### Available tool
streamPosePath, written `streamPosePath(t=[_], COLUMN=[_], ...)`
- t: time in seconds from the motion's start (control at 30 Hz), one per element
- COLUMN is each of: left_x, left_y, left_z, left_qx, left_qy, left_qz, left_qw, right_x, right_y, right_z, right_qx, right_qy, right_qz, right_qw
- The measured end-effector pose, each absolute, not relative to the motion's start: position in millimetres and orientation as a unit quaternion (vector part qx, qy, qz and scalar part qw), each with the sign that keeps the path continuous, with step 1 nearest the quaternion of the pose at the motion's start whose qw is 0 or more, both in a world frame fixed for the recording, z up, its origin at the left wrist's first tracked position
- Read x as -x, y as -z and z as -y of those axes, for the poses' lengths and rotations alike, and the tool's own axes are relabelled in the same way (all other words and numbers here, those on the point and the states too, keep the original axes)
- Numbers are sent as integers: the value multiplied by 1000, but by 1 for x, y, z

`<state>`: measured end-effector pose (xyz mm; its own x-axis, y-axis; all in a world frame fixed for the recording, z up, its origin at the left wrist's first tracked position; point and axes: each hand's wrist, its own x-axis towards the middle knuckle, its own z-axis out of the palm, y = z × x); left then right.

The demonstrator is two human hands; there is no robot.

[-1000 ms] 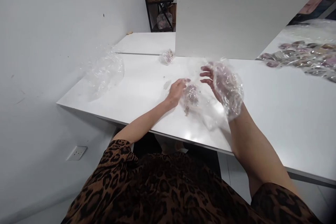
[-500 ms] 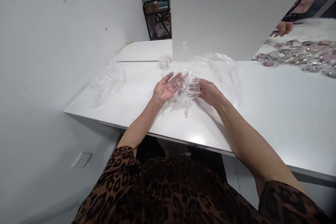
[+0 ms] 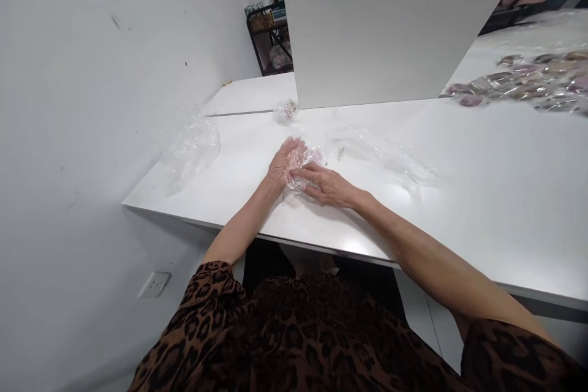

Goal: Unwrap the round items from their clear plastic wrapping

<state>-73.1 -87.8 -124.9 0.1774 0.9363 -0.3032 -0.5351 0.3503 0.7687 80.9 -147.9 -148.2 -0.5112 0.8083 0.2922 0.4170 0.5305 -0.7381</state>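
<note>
Crinkled clear plastic wrap (image 3: 316, 155), with something pinkish showing through it, is bunched between my hands over the white table. My left hand (image 3: 283, 160) cups it from the left, fingers curved around its side. From the right, my right hand (image 3: 327, 185) presses its bent fingers into the near part of the plastic. The fingertips of both hands are partly covered by the shiny film. Behind them lies a small clear packet (image 3: 287, 111) with a pinkish content.
Loose clear film lies at left (image 3: 195, 144) and a flattened sheet (image 3: 390, 153) at right. A grey-white panel (image 3: 386, 30) stands along the table's back edge. Many wrapped pinkish and brown pieces (image 3: 533, 86) are heaped back right. A wall (image 3: 82, 135) bounds the left.
My hands have come closer together, and the right hand has moved left onto the plastic. The film at right has settled flatter. Another person's hand at the upper right is out of view.
</note>
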Motion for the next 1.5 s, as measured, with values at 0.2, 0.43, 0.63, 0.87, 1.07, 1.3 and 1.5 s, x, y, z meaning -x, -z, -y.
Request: streamPosePath(t=[0.2,0.43,0.63,0.87,1.07,1.3,1.5], left_x=[79,79,72,76,86,80,54], left_y=[134,102,81,74,78,47,16], left_z=[85,92,93,70,63,83,104], left_qx=[-313,-234,-252,-221,-229,-297,-344], left_qy=[-471,-499,-559,-619,-615,-597,-583], left_qz=[-507,-413,-327,-310,-293,-274,-245], left_qw=[651,725,719,687,696,693,694], right_x=[-83,-90,-100,-92,-74,-85,-100], right_y=[148,140,134,115,112,133,143], right_z=[143,127,118,149,174,140,118], right_qx=[342,467,400,295,185,434,504], right_qy=[-415,-566,-642,-517,-596,-641,-589], right_qz=[771,360,196,537,772,459,248], right_qw=[341,577,624,598,119,437,581])
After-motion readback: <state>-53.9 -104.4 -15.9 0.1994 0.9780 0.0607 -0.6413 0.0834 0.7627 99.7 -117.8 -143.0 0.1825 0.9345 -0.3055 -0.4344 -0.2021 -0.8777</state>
